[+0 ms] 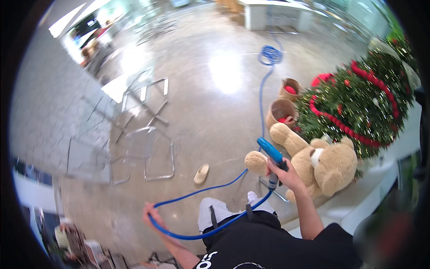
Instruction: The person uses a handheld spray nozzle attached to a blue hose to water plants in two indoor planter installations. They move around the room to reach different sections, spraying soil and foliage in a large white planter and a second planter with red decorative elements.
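Observation:
My right hand (284,173) is closed around the grip of a blue spray nozzle (269,149), which points up and away from me. A blue hose (201,237) runs from the nozzle's base across my lap and loops round at my left hand (154,213), which holds it out to the left. From there the hose crosses the floor, passes behind a teddy bear's foot and runs up to a coil (270,54). The large tan teddy bear (336,166) sits close to the right of the nozzle.
A decorated Christmas tree (362,104) stands at right, beside two woven baskets (271,117) holding red things. A beige clog (201,174) lies on the concrete floor. Clear chairs (173,158) and a glass table stand at left; a white table (248,16) is at the top.

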